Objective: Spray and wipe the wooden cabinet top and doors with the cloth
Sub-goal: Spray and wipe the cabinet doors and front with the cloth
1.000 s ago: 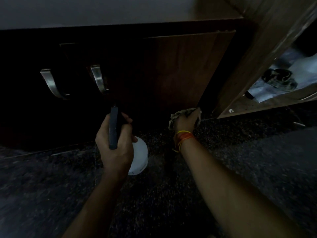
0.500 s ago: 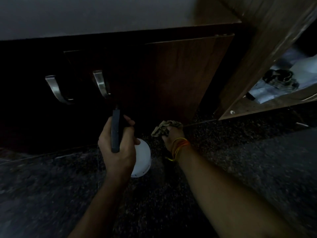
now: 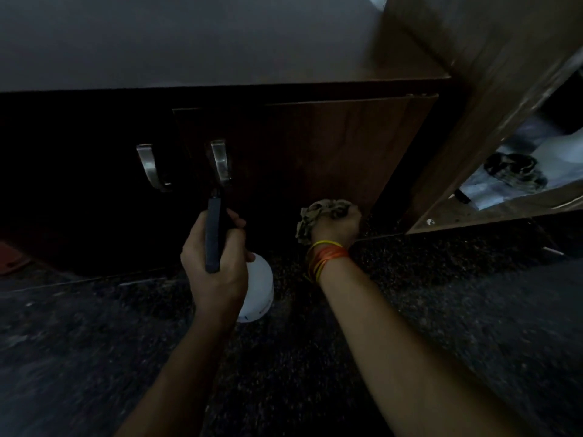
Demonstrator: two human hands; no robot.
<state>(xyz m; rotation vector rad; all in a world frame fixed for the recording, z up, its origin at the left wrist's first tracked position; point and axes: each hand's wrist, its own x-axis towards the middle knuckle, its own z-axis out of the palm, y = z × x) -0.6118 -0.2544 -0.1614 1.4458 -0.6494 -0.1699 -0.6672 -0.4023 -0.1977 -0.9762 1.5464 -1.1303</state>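
Right hand (image 3: 336, 227) fisted around crumpled cloth (image 3: 318, 216), pressed at the bottom right corner of the closed cabinet door (image 3: 331, 152), just above the speckled floor (image 3: 441, 310) | left hand (image 3: 217, 263) wrapped around spray bottle (image 3: 255, 288), nozzle toward the door's handle (image 3: 220, 164) | advice: keep cloth flat, wipe along the bottom edge, then upward in overlapping strokes.

dark speckled floor (image 3: 441, 326) under me. to my right an open shelf (image 3: 504, 212) holds white papers (image 3: 492, 190) and a dark bundle (image 3: 512, 168). something reddish (image 3: 12, 260) lies far left.
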